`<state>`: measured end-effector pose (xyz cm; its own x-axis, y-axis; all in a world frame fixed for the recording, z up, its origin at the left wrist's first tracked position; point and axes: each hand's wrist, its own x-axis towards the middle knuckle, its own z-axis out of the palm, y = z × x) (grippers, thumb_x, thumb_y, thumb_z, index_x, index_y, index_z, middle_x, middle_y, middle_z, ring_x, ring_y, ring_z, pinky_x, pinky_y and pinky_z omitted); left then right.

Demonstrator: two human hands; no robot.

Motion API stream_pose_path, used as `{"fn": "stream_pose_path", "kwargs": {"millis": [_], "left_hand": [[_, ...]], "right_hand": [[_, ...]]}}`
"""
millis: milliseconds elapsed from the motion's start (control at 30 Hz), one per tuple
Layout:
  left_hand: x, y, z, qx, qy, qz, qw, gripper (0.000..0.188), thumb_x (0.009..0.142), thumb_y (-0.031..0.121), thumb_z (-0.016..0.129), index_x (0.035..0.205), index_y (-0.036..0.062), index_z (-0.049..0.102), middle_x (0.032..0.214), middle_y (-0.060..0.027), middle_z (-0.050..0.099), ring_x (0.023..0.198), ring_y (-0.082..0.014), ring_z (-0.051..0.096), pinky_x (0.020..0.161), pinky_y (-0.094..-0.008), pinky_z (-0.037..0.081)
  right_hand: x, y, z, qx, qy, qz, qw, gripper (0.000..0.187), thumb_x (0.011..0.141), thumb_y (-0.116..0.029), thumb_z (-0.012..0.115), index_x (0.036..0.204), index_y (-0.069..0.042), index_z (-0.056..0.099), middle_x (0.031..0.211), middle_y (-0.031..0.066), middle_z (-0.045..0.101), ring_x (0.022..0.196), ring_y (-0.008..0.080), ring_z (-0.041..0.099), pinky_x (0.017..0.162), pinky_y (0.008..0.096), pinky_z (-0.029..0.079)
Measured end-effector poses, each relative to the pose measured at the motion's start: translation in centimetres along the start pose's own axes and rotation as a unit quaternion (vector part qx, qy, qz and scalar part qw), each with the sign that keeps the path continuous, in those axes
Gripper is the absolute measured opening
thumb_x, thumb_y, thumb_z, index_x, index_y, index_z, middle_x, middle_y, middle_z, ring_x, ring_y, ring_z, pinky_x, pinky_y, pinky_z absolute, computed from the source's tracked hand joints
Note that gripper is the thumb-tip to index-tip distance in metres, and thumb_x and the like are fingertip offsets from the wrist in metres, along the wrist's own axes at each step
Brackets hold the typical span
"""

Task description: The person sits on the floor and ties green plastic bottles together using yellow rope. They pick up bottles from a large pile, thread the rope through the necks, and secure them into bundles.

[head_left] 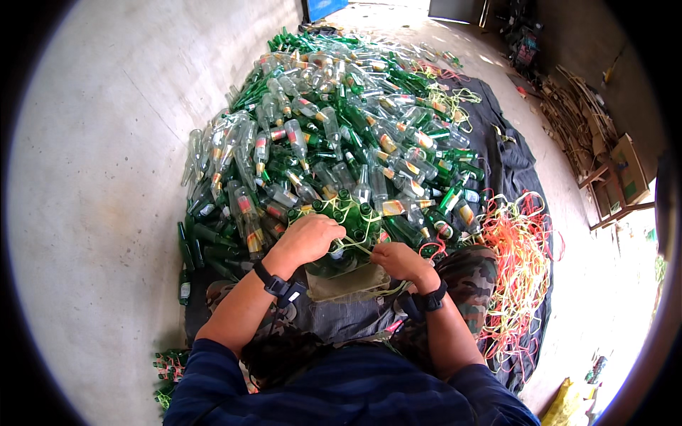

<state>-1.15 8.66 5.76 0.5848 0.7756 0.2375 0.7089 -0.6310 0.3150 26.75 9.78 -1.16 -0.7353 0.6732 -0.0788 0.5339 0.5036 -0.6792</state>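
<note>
**Right hand (401, 261) pinches the pale strap (360, 248) beside the bottle cluster (346, 211)**

The right hand's fingers are closed on the strap at the cluster's near right edge. The left hand (310, 240) curls in at the near left; its fingertips are partly hidden, so I cannot tell whether it has hold of the strap too.

Binding well, in my judgement, calls for an even, steady pull, with the strap flat against the glass and one side braced; a jerk could tip a bottle or let the band slip up over the necks.

The green cluster sits just beyond the hands and between them, mouths upward, with strap running among the necks. A pale block (346, 282) lies on its near side. Farther out, loose bottles (295, 140) spread in a heap, and a strap tangle (513, 277) lies to the right on black sheeting (510, 167).
</note>
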Motion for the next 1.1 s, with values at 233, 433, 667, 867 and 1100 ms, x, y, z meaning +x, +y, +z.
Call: {"fn": "stream_pose_path", "kwargs": {"millis": [233, 433, 667, 867, 1100], "left_hand": [[-0.2, -1.5, -1.0, 0.026, -0.039, -0.023, 0.999, 0.008, 0.088, 0.016, 0.073, 0.091, 0.0086, 0.072, 0.088, -0.008, 0.072, 0.089, -0.0308, 0.069, 0.084, -0.0438, 0.054], [-0.3, -1.6, -1.3, 0.078, 0.012, -0.026, 0.997, 0.011, 0.089, 0.018, 0.074, 0.087, 0.0095, 0.068, 0.09, -0.0061, 0.064, 0.094, -0.0284, 0.064, 0.085, -0.0422, 0.052], [0.2, -1.9, -2.1, 0.094, 0.059, -0.026, 0.993, 0.006, 0.089, 0.013, 0.072, 0.091, 0.0087, 0.067, 0.094, -0.006, 0.062, 0.1, -0.0282, 0.062, 0.091, -0.0409, 0.051], [1.0, -2.5, -1.5, 0.101, 0.086, -0.027, 0.991, 0.009, 0.091, 0.011, 0.07, 0.099, 0.0089, 0.07, 0.103, -0.006, 0.067, 0.109, -0.0282, 0.063, 0.095, -0.0407, 0.05], [1.9, -3.9, -0.5, 0.044, 0.086, -0.036, 0.995, 0.011, 0.093, 0.013, 0.069, 0.102, 0.0077, 0.072, 0.098, -0.0081, 0.072, 0.104, -0.0298, 0.067, 0.092, -0.0424, 0.051]], "right_hand": [[0.3, -2.5, -0.1, 0.046, 0.043, 0.025, 0.998, 0.019, 0.098, -0.014, 0.054, 0.1, 0.0, 0.068, 0.094, 0.0188, 0.066, 0.089, 0.0422, 0.067, 0.079, 0.0485, 0.054], [0.8, -2.2, 1.8, 0.032, 0.082, -0.005, 0.996, 0.018, 0.098, -0.012, 0.056, 0.101, 0.0, 0.068, 0.095, 0.0187, 0.07, 0.09, 0.0423, 0.068, 0.076, 0.0482, 0.054], [1.5, -3.6, 4.0, 0.211, 0.093, 0.144, 0.962, 0.023, 0.104, -0.021, 0.057, 0.103, 0.0, 0.066, 0.084, 0.0183, 0.066, 0.081, 0.0358, 0.065, 0.073, 0.0432, 0.052], [1.6, -3.7, 5.7, 0.208, 0.133, 0.12, 0.962, 0.027, 0.107, -0.025, 0.056, 0.101, 0.0, 0.065, 0.073, 0.0066, 0.063, 0.067, 0.0164, 0.06, 0.064, 0.0346, 0.05], [1.7, -4.8, 5.2, 0.19, 0.139, 0.113, 0.965, 0.021, 0.105, -0.019, 0.054, 0.106, -0.001, 0.063, 0.089, 0.0244, 0.066, 0.085, 0.0423, 0.064, 0.074, 0.0517, 0.051]]}}
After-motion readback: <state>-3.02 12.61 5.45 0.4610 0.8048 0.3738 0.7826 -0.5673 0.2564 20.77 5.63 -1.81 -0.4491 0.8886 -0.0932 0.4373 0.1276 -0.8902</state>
